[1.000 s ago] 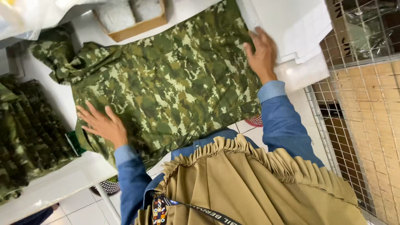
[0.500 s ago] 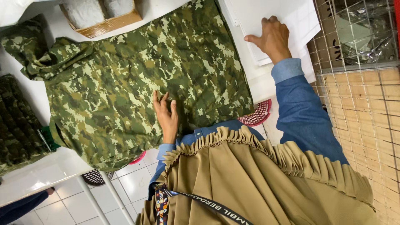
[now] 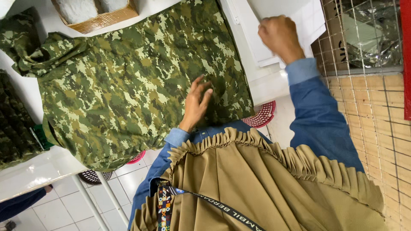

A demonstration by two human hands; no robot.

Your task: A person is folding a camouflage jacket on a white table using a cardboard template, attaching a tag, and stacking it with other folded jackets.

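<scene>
A green camouflage shirt (image 3: 128,81) lies spread flat over a white table (image 3: 30,175). My left hand (image 3: 196,105) rests flat on the shirt's near edge, fingers apart, holding nothing. My right hand (image 3: 280,36) is up at the right, fingers curled on a stack of white sheets (image 3: 308,19) beside the shirt. Whether it grips a sheet is unclear. Both arms wear blue denim sleeves, and a tan pleated cloth covers my chest below.
A cardboard box (image 3: 96,15) with white contents stands at the table's far edge. More camouflage garments (image 3: 13,124) are piled at the left. A wire mesh rack (image 3: 364,34) stands at the right. Red baskets (image 3: 261,116) sit under the table on a tiled floor.
My left hand has slid rightward across the shirt along its near edge. My right hand has shifted onto the white sheets and curled its fingers. The view has drifted slightly.
</scene>
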